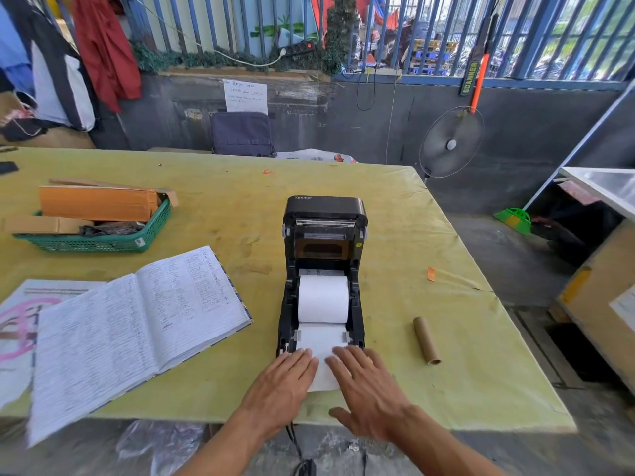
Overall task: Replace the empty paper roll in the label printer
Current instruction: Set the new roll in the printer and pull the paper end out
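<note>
A black label printer (358, 324) stands on the yellow-green table (429, 389) with its lid (324, 209) raised. A full white paper roll (323, 298) lies in its bay, and a strip of paper (321, 341) runs forward out over the front edge onto the table. My left hand (287, 383) and my right hand (364, 383) lie flat, fingers apart, on either side of that strip, pressing on it. An empty brown cardboard core (426, 340) lies on the table to the right of the printer.
An open handwritten ledger (137, 324) lies left of the printer, over a printed sheet (20, 321). A green basket (103, 240) with cardboard boxes sits at the far left. A black cable (297, 448) hangs off the near table edge. A floor fan (450, 142) stands beyond the table's right corner.
</note>
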